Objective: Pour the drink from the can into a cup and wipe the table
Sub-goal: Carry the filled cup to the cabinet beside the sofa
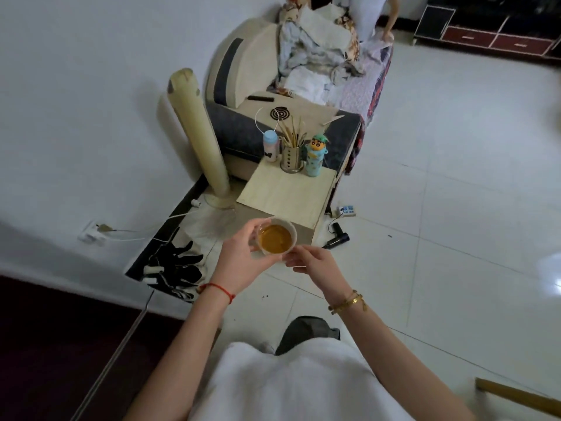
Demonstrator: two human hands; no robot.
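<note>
Head view, only one: the cup (pixel 275 239) is held in the air in front of the person, upright, mouth up, filled with amber drink close to the rim. It hangs just past the near corner of the table (pixel 287 192), roughly over that edge, not resting on it as far as can be told. The left hand (pixel 239 262) grips it from the left side, thumb and fingers curled round the wall. The right hand (pixel 315 264) is at the cup's lower right, fingertips pinching or steadying the base or rim there; the exact contact is hard to tell. Both hands are at the cup, and the left carries more of it. The key relation: the bare table top lies straight ahead of the cup, away from the body, so setting down likely means a short forward move with the cup kept level; spilling is the risk given the fill. No can is visible, and no cloth for wiping that can be picked out. Counts: one cup, one table, two hands. At the table's far edge stand three things, a pink bottle (pixel 271 146), a holder (pixel 292 158) of sticks, and a cartoon bottle (pixel 316 155). Pouring looks done; wiping not yet.
</note>
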